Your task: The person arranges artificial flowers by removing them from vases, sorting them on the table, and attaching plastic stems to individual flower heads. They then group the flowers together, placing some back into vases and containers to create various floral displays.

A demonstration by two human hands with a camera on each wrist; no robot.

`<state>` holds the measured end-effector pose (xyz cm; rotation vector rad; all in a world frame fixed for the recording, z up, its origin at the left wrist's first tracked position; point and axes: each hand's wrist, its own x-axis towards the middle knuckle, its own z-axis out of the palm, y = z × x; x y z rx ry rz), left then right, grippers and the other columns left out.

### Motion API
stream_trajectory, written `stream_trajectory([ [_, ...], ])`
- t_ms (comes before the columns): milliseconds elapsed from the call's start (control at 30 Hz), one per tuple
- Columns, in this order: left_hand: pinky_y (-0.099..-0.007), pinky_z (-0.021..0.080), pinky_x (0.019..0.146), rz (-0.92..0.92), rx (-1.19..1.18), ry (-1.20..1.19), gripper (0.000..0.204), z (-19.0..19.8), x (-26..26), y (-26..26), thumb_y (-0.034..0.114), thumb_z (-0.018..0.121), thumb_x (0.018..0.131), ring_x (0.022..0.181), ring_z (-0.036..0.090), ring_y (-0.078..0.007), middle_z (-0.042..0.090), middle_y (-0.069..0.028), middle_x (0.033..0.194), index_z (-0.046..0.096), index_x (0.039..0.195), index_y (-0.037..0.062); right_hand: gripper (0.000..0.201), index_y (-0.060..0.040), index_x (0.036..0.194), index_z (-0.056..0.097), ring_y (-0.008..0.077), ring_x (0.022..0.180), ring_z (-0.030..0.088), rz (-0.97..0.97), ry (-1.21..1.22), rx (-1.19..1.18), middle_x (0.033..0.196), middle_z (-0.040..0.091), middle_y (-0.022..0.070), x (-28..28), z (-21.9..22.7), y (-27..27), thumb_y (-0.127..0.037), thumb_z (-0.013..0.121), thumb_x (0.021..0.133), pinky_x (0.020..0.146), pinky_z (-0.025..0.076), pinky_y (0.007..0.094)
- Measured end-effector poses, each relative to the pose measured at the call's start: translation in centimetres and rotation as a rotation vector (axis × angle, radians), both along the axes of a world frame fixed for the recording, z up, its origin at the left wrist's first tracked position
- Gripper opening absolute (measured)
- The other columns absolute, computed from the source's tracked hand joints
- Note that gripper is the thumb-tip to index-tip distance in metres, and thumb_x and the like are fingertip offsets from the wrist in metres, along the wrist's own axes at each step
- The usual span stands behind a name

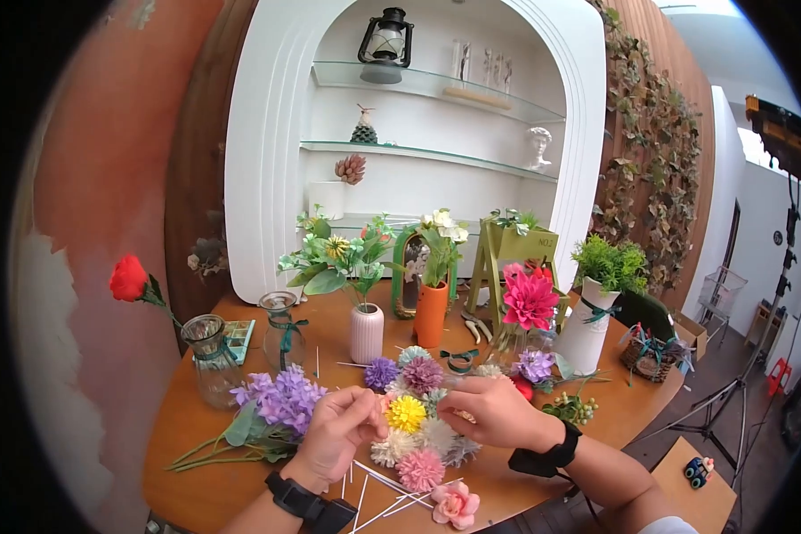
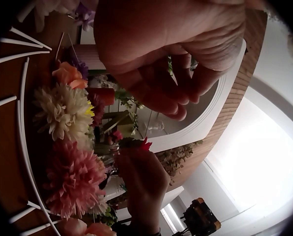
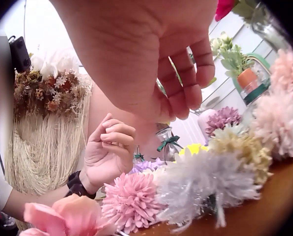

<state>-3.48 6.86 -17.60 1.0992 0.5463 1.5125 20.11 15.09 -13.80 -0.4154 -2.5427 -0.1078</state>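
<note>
My left hand (image 1: 343, 432) hovers over the near side of a cluster of flower heads, its fingers loosely curled, with nothing visible in them. Across from it, my right hand (image 1: 498, 412) hangs over the cluster's right side, fingers bent downward, no held object showing. Between the hands lie a yellow flower head (image 1: 407, 414) and a cream one (image 1: 393, 448). A pink pompom flower head (image 1: 420, 469) sits closer to me, also seen in the right wrist view beside a silvery-white flower head (image 3: 205, 184). Below it rests a peach flower (image 1: 455, 505) near thin white sticks (image 1: 362, 500).
Left of the cluster lies a bunch of purple flowers (image 1: 280, 400), near two glass vases. Behind stand a pink ribbed vase (image 1: 367, 334), an orange vase (image 1: 431, 316) and a white vase (image 1: 586, 329). Pliers (image 1: 477, 327) lie among them; a basket (image 1: 647, 356) sits far right.
</note>
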Motion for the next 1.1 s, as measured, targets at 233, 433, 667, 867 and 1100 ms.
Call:
stream_trajectory([
  [233,-0.024,0.041,0.059,0.033,-0.036,0.048,0.034,0.4,0.3,-0.4,0.024,0.056,0.097,0.065,0.055,-0.0135,0.053,-0.0049,0.066,0.049,0.068,0.0066,0.01,-0.0049,0.089,0.064,0.0286,0.075,0.063,0.076,0.11,-0.128,0.081,0.063,0.0099,-2.9,-1.6,2.3,-0.007,0.068,0.08,0.066,0.051,0.0371],
  [433,-0.0224,0.035,0.056,0.019,-0.052,0.171,0.034,0.4,1.1,-0.7,0.016,0.053,0.097,0.06,0.046,-0.0085,0.057,-0.0061,0.067,0.052,0.064,0.0049,0.008,-0.0047,0.084,0.065,0.0253,0.059,0.061,-0.001,0.285,-0.159,0.069,0.062,0.0101,-0.9,-1.3,2.3,-0.007,0.071,0.078,0.053,0.048,0.0341],
  [667,-0.0261,0.036,0.055,0.0,-0.086,0.146,0.04,0.3,1.5,-1.3,0.007,0.055,0.093,0.061,0.049,-0.0126,0.046,-0.0038,0.064,0.041,0.056,0.0057,0.013,-0.006,0.072,0.061,0.0181,0.048,0.055,0.023,0.311,-0.114,0.06,0.057,0.005,-0.2,-1.6,2.2,-0.008,0.072,0.078,0.044,0.042,0.0299],
  [867,-0.0273,0.036,0.054,0.013,-0.084,0.125,0.041,0.1,1.5,-1.2,-0.001,0.055,0.088,0.061,0.05,-0.0169,0.044,-0.0037,0.064,0.035,0.053,0.0071,0.022,-0.0068,0.064,0.057,0.0221,0.045,0.052,0.013,0.297,-0.037,0.055,0.052,0.004,0.2,-1.4,2.0,-0.014,0.071,0.08,0.041,0.039,0.0351],
  [1100,-0.0265,0.035,0.052,0.039,-0.058,0.116,0.042,1.5,1.7,-1.9,0.001,0.055,0.089,0.06,0.05,-0.0165,0.041,-0.003,0.059,0.034,0.053,0.0072,0.024,-0.0071,0.063,0.056,0.0255,0.049,0.056,0.011,0.32,-0.047,0.056,0.054,0.0079,0.5,-1.2,2.1,-0.017,0.068,0.082,0.044,0.043,0.0369],
])
